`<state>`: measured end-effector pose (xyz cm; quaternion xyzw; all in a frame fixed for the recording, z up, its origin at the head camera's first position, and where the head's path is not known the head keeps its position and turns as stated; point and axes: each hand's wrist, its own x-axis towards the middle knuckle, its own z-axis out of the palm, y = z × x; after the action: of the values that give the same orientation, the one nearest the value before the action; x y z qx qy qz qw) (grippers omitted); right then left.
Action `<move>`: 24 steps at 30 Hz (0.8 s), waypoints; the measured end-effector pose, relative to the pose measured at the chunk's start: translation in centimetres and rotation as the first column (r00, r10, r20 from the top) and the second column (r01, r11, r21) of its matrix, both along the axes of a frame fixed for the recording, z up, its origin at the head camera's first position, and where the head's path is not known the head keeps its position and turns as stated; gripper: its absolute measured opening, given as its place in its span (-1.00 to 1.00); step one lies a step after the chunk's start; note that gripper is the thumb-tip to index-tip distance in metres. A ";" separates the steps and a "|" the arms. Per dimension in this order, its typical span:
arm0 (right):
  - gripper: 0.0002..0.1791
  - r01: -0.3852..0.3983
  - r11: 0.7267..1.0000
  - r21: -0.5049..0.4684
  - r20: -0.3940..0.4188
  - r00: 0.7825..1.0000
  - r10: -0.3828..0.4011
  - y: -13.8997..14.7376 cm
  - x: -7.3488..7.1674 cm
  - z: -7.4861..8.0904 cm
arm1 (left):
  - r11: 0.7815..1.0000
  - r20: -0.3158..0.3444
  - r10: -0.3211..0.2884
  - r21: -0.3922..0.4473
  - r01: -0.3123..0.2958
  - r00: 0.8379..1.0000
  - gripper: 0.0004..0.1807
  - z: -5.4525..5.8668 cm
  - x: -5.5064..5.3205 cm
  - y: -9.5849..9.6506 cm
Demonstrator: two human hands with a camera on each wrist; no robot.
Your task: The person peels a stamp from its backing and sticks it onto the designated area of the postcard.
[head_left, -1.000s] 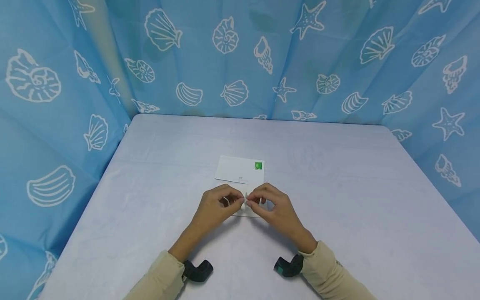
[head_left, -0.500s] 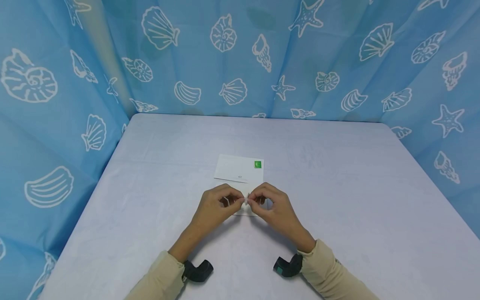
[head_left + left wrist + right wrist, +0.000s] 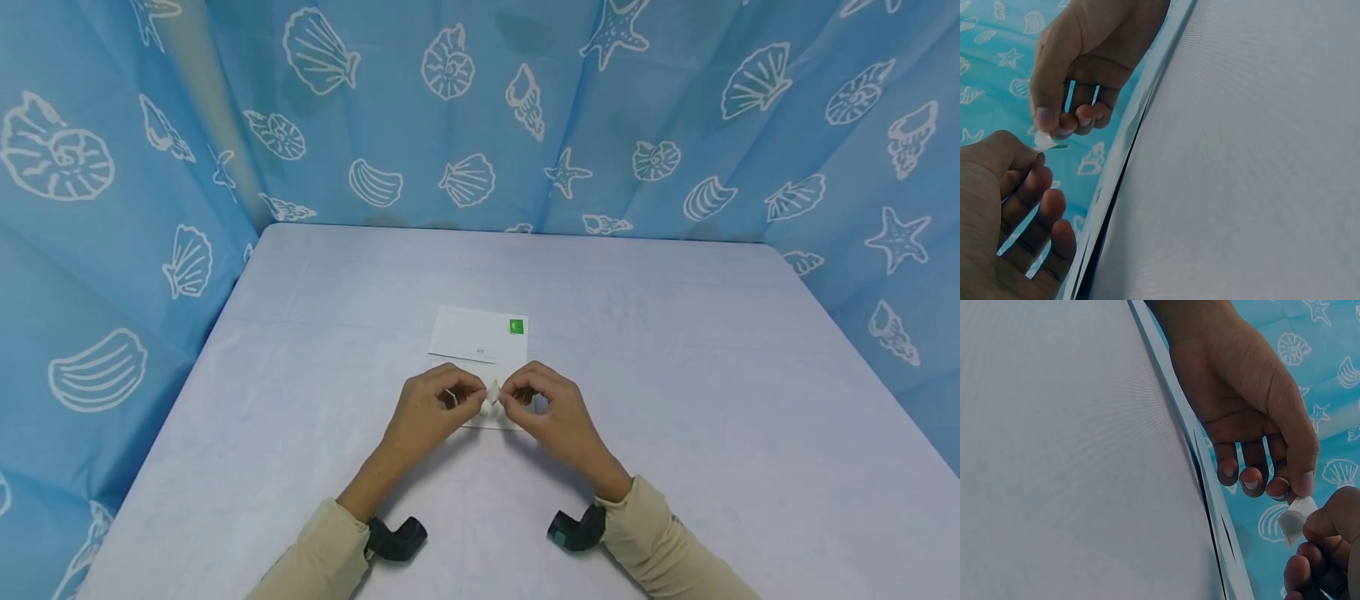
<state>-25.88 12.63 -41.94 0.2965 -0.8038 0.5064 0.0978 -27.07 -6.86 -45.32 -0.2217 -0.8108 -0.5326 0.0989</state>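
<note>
Just above a white envelope (image 3: pixel 517 358), my left hand (image 3: pixel 431 408) and right hand (image 3: pixel 555 408) meet with their fingertips close together. Between them is a small white piece of paper (image 3: pixel 493 392), pinched by thumb and forefinger on both sides. In the left wrist view the paper piece (image 3: pixel 1043 141) has a thin green edge, like a stamp or sticker. Seen from the right wrist, the paper piece (image 3: pixel 1295 519) is bent and partly folded over. Most of the lower envelope is hidden behind my fingers.
Another white envelope (image 3: pixel 468 333) lies farther back, overlapping the first, with a green stamp (image 3: pixel 516 326) at its upper right. A white cloth covers the table (image 3: pixel 675 375). Blue shell-patterned curtains (image 3: pixel 480 125) hang behind and at both sides.
My fingertips have drawn slightly apart, and more of the white paper piece shows between them. The envelopes have stayed put.
</note>
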 end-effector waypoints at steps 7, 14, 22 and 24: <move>-0.94 0.007 1.000 -0.006 0.023 1.000 -0.007 0.2 -0.2 -0.2 | 1.000 -0.004 0.006 0.005 -0.006 1.000 -0.96 0.0 -0.1 0.0; -0.94 0.005 1.000 -0.023 0.039 0.999 -0.004 0.3 -0.3 -0.1 | 1.000 -0.008 0.024 0.012 -0.024 1.000 -0.94 0.1 0.0 -0.2; -0.94 0.047 0.999 0.007 0.030 0.998 -0.047 0.4 -0.2 -0.1 | 0.999 -0.002 0.043 0.015 -0.043 0.999 -0.95 0.2 0.1 -0.1; -0.93 0.057 0.998 0.019 0.031 0.998 -0.058 0.4 -0.1 -0.1 | 0.999 0.002 0.050 0.009 -0.050 0.999 -0.94 0.1 0.2 -0.1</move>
<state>-25.96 13.03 -42.03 0.2662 -0.8180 0.5006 0.0970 -26.88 -6.99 -45.26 -0.2004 -0.8139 -0.5337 0.1122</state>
